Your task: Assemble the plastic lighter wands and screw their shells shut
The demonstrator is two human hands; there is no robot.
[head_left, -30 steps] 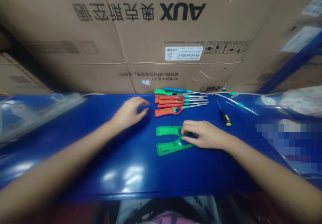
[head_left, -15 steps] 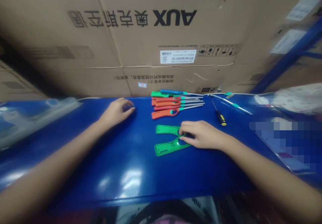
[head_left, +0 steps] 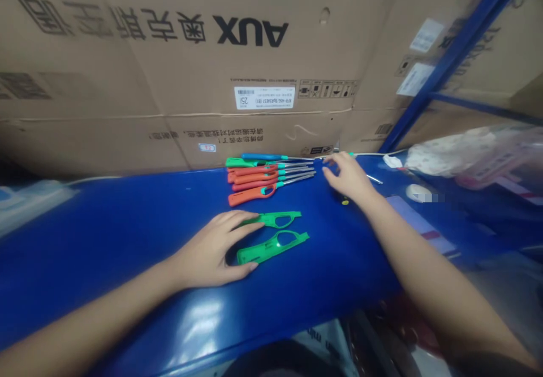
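Note:
Two green plastic half shells of a lighter handle lie on the blue table, an upper half (head_left: 280,219) and a lower half (head_left: 275,247). My left hand (head_left: 212,247) rests at their left ends with thumb and fingers apart, its fingers over the upper half and the thumb at the lower half's edge. Farther back, my right hand (head_left: 350,176) reaches over the table with thumb and fingers parted. Beneath it, a screwdriver (head_left: 345,201) is mostly hidden, and a thin metal rod (head_left: 374,179) sticks out to its right.
Several long-necked lighters with orange-red handles (head_left: 250,194), plus a green one and a blue one (head_left: 263,156), lie in a row before a large cardboard box (head_left: 169,83). On the right are a purple flat packet (head_left: 418,224), a white mouse-like object (head_left: 418,193) and a blue shelf post (head_left: 449,60).
My right hand has left the green half shells and moved back and right over the screwdriver and rod. My left hand has come forward to the shells. The view has swung right.

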